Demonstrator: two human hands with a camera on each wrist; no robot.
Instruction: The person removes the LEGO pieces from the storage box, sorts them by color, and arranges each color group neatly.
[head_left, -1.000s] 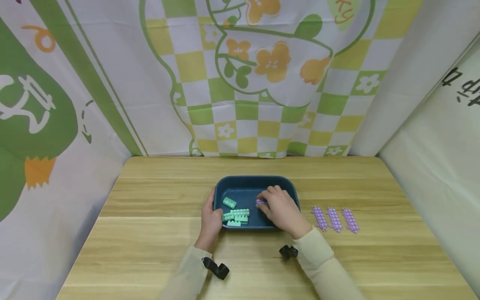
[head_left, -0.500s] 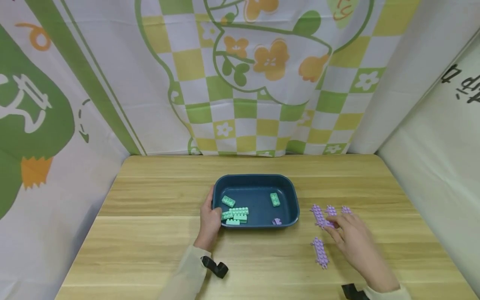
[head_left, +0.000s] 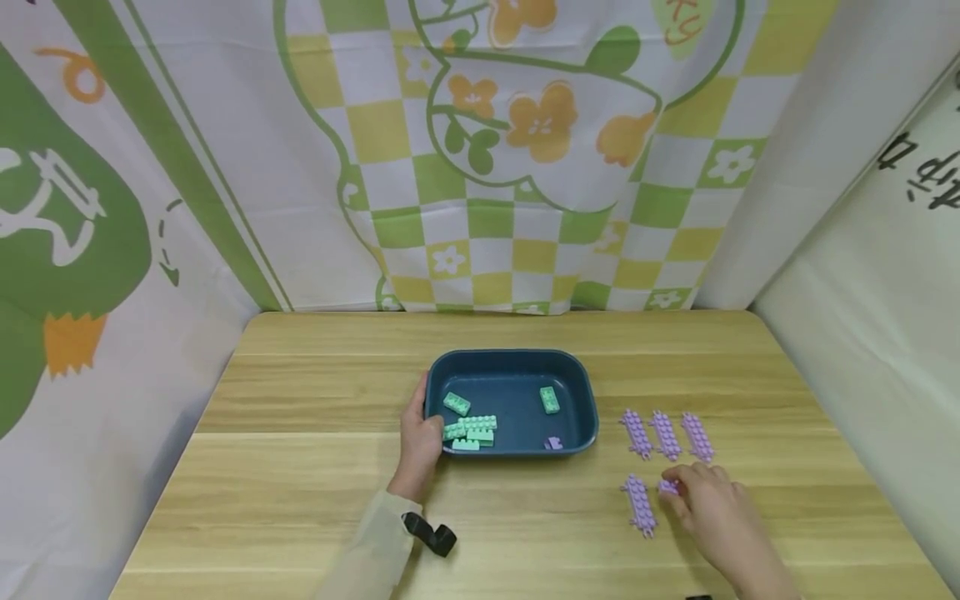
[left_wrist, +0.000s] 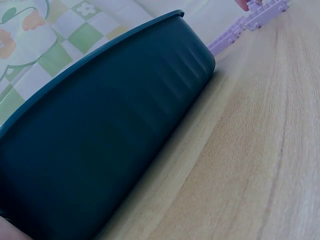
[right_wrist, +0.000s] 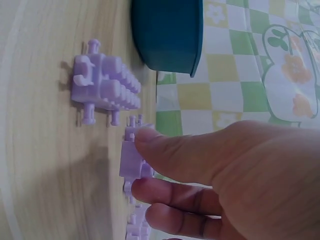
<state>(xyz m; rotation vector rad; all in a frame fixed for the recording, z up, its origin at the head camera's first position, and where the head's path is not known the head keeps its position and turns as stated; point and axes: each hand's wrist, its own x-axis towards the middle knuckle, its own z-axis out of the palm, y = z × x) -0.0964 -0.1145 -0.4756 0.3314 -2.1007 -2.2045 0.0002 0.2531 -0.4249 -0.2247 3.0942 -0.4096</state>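
Note:
My left hand [head_left: 418, 442] grips the left end of a dark blue plastic bin [head_left: 512, 454], thumb over its rim. Inside lie several mint-green toy bricks [head_left: 477, 423], a single green brick [head_left: 550, 400] and a small purple brick [head_left: 553, 443]. Right of the bin my right hand [head_left: 716, 512] pinches a purple toy brick [right_wrist: 131, 159] between thumb and fingers, low over the table. Just left of that hand lies a long purple studded brick [head_left: 640, 505] with side pegs, seen large as the purple brick [right_wrist: 107, 82] in the right wrist view.
Behind the right hand, three similar purple bricks [head_left: 665, 435] lie in a row on the wooden table [head_left: 315, 500]. A patterned curtain [head_left: 480, 208] hangs along the table's back edge, with white cloth walls on both sides.
My right hand has left the bin and moved right, then toward the table's near side with a purple brick, uncovering the lone green brick. My left hand stays on the bin.

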